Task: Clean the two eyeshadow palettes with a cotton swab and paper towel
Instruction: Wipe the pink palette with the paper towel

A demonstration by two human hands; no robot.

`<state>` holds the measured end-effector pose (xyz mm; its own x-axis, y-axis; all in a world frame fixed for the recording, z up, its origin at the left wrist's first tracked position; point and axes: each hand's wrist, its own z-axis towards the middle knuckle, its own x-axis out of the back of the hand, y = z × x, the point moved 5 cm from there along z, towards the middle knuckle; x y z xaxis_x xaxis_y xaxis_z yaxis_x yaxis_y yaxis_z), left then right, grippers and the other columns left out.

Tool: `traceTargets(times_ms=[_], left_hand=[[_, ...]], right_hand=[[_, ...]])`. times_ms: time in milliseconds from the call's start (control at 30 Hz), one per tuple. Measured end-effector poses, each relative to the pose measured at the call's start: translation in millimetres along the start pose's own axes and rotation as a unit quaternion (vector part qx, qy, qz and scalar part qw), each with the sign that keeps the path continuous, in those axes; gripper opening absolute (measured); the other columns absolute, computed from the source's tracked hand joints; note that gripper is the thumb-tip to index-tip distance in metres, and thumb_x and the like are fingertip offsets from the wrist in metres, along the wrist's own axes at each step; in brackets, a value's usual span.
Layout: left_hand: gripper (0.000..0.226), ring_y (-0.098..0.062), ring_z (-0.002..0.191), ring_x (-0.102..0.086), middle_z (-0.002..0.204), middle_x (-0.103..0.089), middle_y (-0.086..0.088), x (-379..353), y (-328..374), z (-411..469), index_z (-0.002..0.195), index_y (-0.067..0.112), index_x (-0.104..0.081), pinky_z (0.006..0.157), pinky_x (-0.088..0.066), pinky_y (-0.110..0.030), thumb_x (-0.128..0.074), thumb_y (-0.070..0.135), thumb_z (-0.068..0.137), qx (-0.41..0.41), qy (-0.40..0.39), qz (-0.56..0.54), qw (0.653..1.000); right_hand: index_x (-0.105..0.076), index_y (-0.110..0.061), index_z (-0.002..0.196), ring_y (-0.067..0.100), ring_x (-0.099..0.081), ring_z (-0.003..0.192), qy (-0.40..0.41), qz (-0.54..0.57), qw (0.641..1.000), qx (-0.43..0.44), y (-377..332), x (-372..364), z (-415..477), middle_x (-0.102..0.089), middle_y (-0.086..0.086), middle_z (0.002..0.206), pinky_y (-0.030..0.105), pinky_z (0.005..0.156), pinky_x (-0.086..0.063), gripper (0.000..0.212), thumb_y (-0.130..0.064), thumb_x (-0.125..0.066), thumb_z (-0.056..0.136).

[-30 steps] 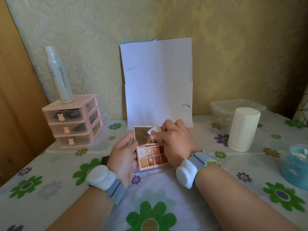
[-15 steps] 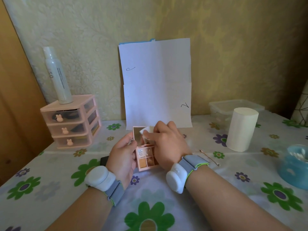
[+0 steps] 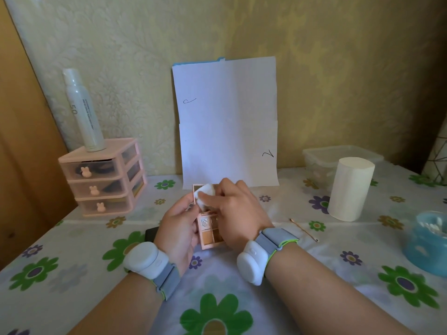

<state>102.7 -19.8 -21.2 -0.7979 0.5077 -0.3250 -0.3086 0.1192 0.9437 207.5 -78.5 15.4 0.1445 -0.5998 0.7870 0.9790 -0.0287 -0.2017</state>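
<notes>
the left hand grips the open pink eyeshadow palette by its side. the right hand pinches a wad of paper towel against the palette's mirror, and a cotton swab lies on the counter.

Soft warm daylight, yellowish cast, mottled bright patches on the wall, white sheet brightest, top right corner dim, faint soft shadows on the table, wide-angle bowing at the edges, slightly soft detail throughout.
</notes>
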Motion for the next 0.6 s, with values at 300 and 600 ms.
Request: traceTargets(times_ms=[300, 600], left_hand=[[0.035, -0.034, 0.094, -0.075, 0.107, -0.077, -0.019, 3.5, -0.3, 0.1, 0.122, 0.013, -0.069, 0.079, -0.062, -0.045, -0.039, 0.003, 0.107, -0.001, 0.017, 0.03, 0.999], [0.035, -0.028, 0.087, -0.076, 0.104, -0.078, -0.018, 1.8, -0.6, 0.4, 0.115, 0.012, -0.073, 0.065, -0.06, -0.036, -0.042, 0.0, 0.104, -0.003, 0.007, -0.004, 1.0]], right_hand=[[-0.062, -0.046, 0.111, 0.021, -0.035, 0.089, -0.012, -0.05, 0.995, -0.082, 35.3, 11.3, -6.3, -0.043, -0.009, 0.093, 0.038, 0.08, -0.044, 0.049, -0.024, -0.032, 0.081], [-0.069, -0.048, 0.113, 0.02, -0.039, 0.083, -0.007, 0.009, 0.999, 0.041, 14.8, 5.5, -0.8, -0.048, -0.012, 0.088, 0.036, 0.072, -0.044, 0.04, -0.021, -0.051, 0.091]])
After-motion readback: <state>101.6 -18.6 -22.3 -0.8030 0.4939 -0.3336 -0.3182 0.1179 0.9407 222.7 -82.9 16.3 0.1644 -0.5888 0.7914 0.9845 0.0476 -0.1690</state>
